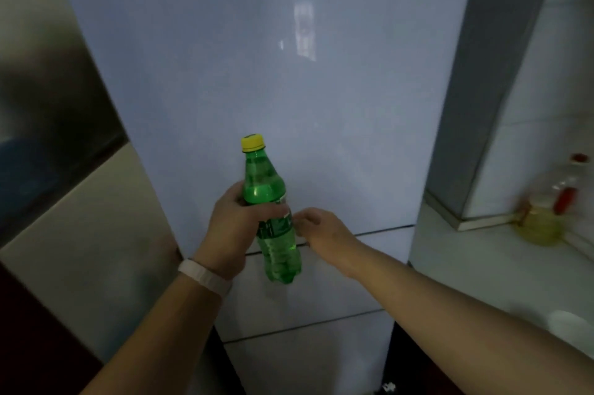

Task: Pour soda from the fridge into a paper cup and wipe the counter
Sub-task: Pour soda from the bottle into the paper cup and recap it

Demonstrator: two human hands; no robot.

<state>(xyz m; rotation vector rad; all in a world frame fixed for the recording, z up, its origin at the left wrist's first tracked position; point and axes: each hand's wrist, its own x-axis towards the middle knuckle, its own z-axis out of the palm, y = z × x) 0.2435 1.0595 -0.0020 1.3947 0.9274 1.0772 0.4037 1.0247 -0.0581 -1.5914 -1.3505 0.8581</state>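
Two hands work in front of the shut fridge door (257, 57): our left hand (231, 221) grips the green soda bottle (281, 253) around its middle, holding it upright with the yellow cap (253, 143) on, while our right hand (321, 230) hangs just beside the label with fingers loosely curled and nothing in them; we cannot tell whether the fingertips touch the bottle or the door. We judge the fetching done and the carry to the surface (482, 266) on our right next. The main risk is fizz: a swing or knock on the way would shake the soda, and it could foam over once the cap is off. A cold bottle may be wet and could slip in a one-handed grip. On the surface a bottle of yellow liquid (543, 211) stands near the wall, and a pale round thing (567, 324), too blurred to name, sits at the near edge; a careless set-down could tip either.
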